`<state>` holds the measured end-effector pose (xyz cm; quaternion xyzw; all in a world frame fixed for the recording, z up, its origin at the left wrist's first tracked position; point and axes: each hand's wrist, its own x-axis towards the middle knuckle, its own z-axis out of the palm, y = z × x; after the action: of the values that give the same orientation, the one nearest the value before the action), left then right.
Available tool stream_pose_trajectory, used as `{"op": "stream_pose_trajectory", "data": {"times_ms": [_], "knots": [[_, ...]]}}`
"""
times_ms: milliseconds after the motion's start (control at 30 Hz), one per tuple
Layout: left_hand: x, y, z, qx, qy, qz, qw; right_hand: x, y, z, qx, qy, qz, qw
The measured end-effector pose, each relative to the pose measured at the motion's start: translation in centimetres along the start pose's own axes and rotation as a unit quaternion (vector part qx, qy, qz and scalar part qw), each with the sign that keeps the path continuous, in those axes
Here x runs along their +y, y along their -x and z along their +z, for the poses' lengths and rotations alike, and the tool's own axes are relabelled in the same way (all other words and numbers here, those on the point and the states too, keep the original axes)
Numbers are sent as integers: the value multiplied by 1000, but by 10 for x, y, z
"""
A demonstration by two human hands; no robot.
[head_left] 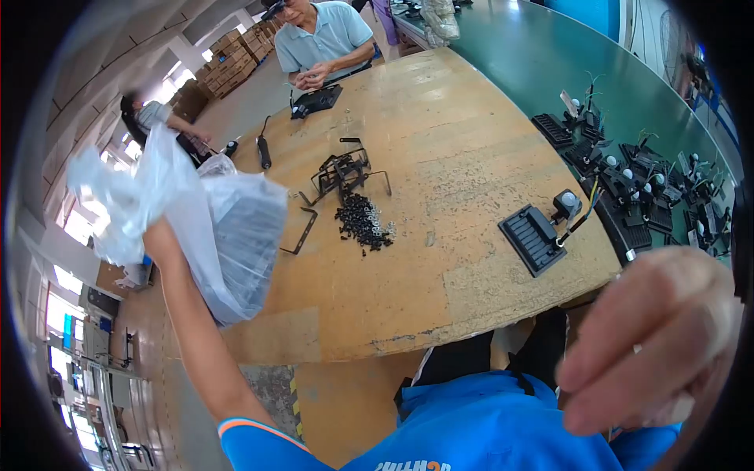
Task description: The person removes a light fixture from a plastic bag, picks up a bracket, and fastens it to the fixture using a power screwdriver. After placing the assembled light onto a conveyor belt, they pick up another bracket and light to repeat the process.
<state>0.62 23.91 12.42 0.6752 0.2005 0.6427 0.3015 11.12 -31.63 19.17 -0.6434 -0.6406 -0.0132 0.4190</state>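
Out to the left, my left hand is closed on a translucent plastic bag, whose folds hide most of the fingers. Dark flat shapes show through the bag's lower part, at the table's left edge. My right hand is raised close to the camera at the lower right, blurred, with its fingers curled in; what they hold, if anything, I cannot make out. Beyond it on the table lies a black floodlight with a sensor head and loose wires.
A pile of black screws with pale washers lies mid-table, beside black metal brackets. A screwdriver is farther back. Across the table, a person handles another black lamp. Several floodlights crowd the green bench.
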Motion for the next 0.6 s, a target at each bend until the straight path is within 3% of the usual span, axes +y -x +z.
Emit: {"op": "stream_pose_trajectory", "data": {"times_ms": [33,100,167,233,267,367,433,533,600], "knots": [[-2,9,-8,12,-23,-9,1000,2,5,-10,3,-7,-2,1000],[-2,21,-30,45,-70,-28,996,-4,11,-26,-111,50,-58,991],[-15,14,-53,67,-103,-30,992,-1,8,-21,-132,51,-69,988],[-41,19,-63,108,-175,83,975,5,9,-10,-144,84,-80,983],[-28,26,-53,108,-177,85,974,5,7,-4,-142,82,-82,983],[-8,50,-35,166,-133,4,977,12,-2,0,-124,162,-69,976],[-12,45,-35,153,-45,-119,980,21,-3,0,-125,114,-89,982],[-9,40,-18,164,-72,-152,972,13,-5,5,-105,74,-42,991],[-23,23,-9,160,-147,-113,970,2,-8,9,-77,36,-4,996]]}}
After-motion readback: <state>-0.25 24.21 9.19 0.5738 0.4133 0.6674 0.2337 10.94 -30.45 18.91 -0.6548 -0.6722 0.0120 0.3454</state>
